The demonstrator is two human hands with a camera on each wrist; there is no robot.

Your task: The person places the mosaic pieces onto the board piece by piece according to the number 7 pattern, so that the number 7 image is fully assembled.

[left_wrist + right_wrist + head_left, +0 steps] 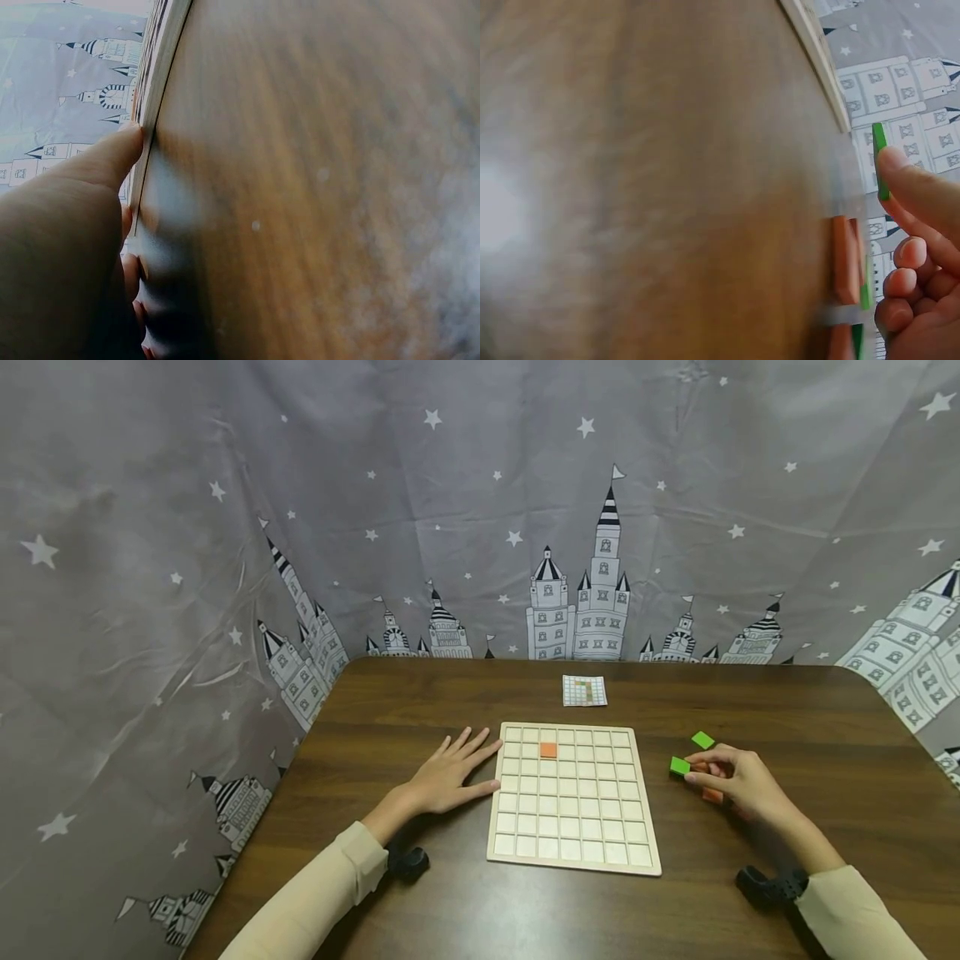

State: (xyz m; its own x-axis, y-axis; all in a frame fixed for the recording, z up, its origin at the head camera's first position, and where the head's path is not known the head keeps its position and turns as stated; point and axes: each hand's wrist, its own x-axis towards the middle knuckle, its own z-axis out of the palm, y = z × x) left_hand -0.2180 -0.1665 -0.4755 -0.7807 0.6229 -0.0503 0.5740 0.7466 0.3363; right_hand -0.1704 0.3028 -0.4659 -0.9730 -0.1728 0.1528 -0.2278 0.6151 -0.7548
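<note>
Between thumb and forefinger, my right hand point(742, 781) pinches a green square tile point(679, 766), held just above the table to the right of the board. The same green tile point(880, 161) shows edge-on in the right wrist view. Orange tiles point(845, 259) lie beneath that hand, partly hidden by it. Another green tile point(702, 740) rests just beyond. My left hand point(452, 774) lies flat with spread fingers, its tips touching the left edge of the wooden grid board point(573, 864). One orange tile point(548, 750) sits in a cell of the board's second row from the far side.
A small printed pattern card point(584, 691) lies behind the board, near the far edge of the brown wooden table point(435, 893). A grey curtain point(465, 460) with castles and stars hangs behind the table and along its left side.
</note>
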